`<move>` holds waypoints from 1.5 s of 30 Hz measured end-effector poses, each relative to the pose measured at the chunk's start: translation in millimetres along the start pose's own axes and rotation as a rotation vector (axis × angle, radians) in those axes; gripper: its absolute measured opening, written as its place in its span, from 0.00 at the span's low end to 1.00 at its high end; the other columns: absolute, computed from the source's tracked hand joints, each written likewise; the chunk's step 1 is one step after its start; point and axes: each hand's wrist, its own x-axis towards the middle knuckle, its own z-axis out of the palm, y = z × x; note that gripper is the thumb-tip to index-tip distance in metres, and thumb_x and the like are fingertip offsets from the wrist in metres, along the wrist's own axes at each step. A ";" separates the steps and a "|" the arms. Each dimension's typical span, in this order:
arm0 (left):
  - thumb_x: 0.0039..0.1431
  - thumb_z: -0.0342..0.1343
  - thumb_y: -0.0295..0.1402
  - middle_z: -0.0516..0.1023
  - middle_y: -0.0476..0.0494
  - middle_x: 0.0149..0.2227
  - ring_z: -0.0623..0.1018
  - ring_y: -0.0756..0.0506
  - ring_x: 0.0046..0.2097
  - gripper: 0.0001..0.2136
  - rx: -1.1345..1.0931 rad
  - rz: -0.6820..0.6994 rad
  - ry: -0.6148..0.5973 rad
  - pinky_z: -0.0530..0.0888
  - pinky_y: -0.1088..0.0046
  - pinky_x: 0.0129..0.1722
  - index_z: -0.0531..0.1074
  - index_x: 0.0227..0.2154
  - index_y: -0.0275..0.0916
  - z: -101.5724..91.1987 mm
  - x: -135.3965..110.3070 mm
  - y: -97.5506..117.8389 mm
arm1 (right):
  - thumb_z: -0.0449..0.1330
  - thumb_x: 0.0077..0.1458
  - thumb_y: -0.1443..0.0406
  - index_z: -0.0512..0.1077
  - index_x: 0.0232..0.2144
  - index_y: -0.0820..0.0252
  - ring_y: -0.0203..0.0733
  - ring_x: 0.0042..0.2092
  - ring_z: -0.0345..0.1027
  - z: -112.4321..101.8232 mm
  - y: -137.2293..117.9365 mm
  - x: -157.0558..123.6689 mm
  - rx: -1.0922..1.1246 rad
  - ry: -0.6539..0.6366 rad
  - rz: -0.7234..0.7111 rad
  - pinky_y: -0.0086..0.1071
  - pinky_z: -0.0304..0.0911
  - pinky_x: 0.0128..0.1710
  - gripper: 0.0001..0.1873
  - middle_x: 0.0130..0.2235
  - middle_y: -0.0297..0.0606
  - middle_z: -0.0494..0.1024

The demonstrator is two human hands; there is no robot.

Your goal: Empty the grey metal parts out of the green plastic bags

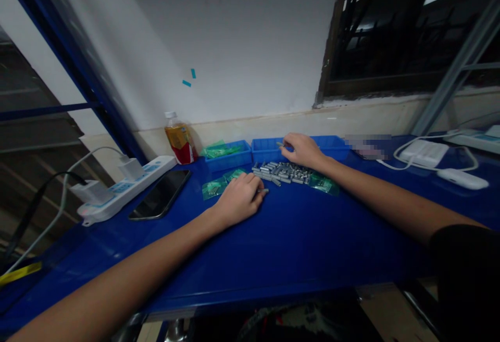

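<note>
My left hand (241,199) rests low over the blue table, its fingers closed on a small metal pin (263,191) that sticks out to the right. Beyond it lies a pile of short silvery metal pins (287,172). My right hand (300,149) is at the front rim of a long blue bin (269,146), pinching a small metal piece (279,144) between thumb and finger. Small green plastic bags with metal parts (214,188) lie left of the pile, and another green bag (325,184) is at its right end, below my right forearm.
A second blue bin (230,158) holds green bags. At the left are a drink bottle (180,138), a black phone (161,196) and a white power strip (128,188) with plugged-in chargers. White cables and an adapter (425,153) lie at the right. A wall stands behind.
</note>
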 end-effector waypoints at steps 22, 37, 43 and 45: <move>0.64 0.42 0.38 0.72 0.43 0.37 0.70 0.44 0.40 0.11 -0.009 0.028 -0.006 0.68 0.64 0.43 0.66 0.36 0.38 -1.2 0.1 1.2 | 0.53 0.56 0.57 0.71 0.30 0.63 0.43 0.35 0.65 -13.9 -1.9 -12.2 0.027 0.006 0.168 0.34 0.55 0.35 0.14 0.32 0.43 0.74; 0.66 0.39 0.38 0.74 0.41 0.35 0.71 0.43 0.39 0.14 0.072 -0.058 0.038 0.68 0.65 0.40 0.68 0.35 0.37 -3.3 -1.1 3.1 | 0.54 0.56 0.62 0.68 0.34 0.61 0.42 0.37 0.65 -21.3 -97.3 -57.5 0.287 -0.256 -0.144 0.34 0.58 0.38 0.08 0.34 0.40 0.73; 0.65 0.40 0.37 0.74 0.41 0.34 0.72 0.43 0.39 0.14 0.079 -0.038 0.012 0.68 0.66 0.40 0.69 0.35 0.37 -2.5 -0.2 0.5 | 0.52 0.59 0.61 0.67 0.32 0.60 0.42 0.38 0.64 -16.8 -95.1 -56.0 0.256 -0.261 -0.151 0.35 0.59 0.39 0.09 0.34 0.40 0.72; 0.65 0.40 0.37 0.75 0.41 0.35 0.72 0.43 0.39 0.14 0.076 -0.037 0.006 0.68 0.66 0.40 0.69 0.35 0.37 -3.1 0.1 1.0 | 0.51 0.59 0.60 0.68 0.32 0.60 0.44 0.40 0.64 -18.4 -96.9 -56.8 0.189 -0.264 -0.127 0.37 0.59 0.41 0.11 0.35 0.42 0.72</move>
